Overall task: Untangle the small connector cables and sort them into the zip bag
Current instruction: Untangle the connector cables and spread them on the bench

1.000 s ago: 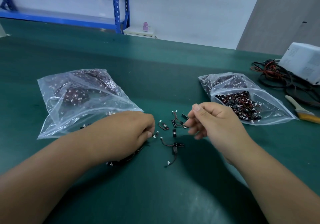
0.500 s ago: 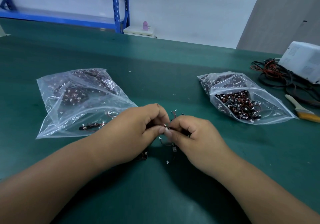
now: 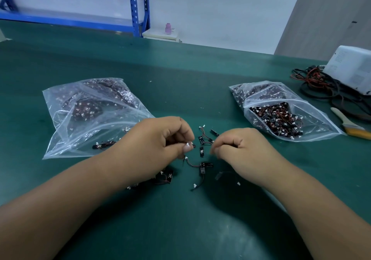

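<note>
While viewing the green worktop [image 3: 180,69], note left grip [image 3: 160,139] pinching one connector cable [image 3: 188,144]; note right grip [image 3: 241,147] curled, contents indeterminate; find loose cables [image 3: 201,166] between both; locate open zip bag [image 3: 313,124] at right, second bag [image 3: 80,137] at left.

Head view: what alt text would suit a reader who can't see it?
The left hand and right hand pinch small cables on a green table. A left bag and a right bag hold more cables.

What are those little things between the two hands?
Head view: loose small connector cables lie on the green mat between the left hand and right hand.
</note>
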The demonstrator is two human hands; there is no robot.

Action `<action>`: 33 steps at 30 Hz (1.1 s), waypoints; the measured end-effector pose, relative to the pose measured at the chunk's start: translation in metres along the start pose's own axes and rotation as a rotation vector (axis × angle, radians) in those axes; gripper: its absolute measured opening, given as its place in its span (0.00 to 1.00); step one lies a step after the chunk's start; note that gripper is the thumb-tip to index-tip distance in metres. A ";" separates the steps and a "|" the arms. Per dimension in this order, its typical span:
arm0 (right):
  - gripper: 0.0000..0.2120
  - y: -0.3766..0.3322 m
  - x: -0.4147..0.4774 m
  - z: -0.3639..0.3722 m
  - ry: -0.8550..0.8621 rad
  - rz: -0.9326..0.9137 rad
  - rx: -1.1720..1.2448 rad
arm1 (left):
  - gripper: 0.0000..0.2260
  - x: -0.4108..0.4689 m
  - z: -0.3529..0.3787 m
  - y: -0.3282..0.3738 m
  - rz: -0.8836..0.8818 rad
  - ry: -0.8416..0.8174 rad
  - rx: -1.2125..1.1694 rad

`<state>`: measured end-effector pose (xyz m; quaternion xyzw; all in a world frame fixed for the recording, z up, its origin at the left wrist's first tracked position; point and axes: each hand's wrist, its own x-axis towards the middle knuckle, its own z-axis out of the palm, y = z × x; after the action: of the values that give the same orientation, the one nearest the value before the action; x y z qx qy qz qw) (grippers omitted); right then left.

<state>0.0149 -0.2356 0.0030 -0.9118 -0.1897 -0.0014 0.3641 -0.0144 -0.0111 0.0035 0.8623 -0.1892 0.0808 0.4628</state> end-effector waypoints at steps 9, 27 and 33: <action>0.07 -0.024 -0.011 0.025 -0.055 -0.188 0.319 | 0.06 -0.001 0.004 0.013 0.058 0.022 -0.347; 0.05 0.002 0.000 -0.001 0.024 0.044 -0.098 | 0.08 -0.002 -0.019 -0.004 -0.029 -0.480 0.593; 0.03 0.008 0.005 -0.003 0.131 0.074 -0.100 | 0.07 -0.005 -0.002 -0.002 0.057 -0.408 0.571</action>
<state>0.0224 -0.2412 0.0001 -0.9332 -0.1315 -0.0571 0.3296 -0.0178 -0.0075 0.0018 0.9496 -0.2715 -0.0305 0.1535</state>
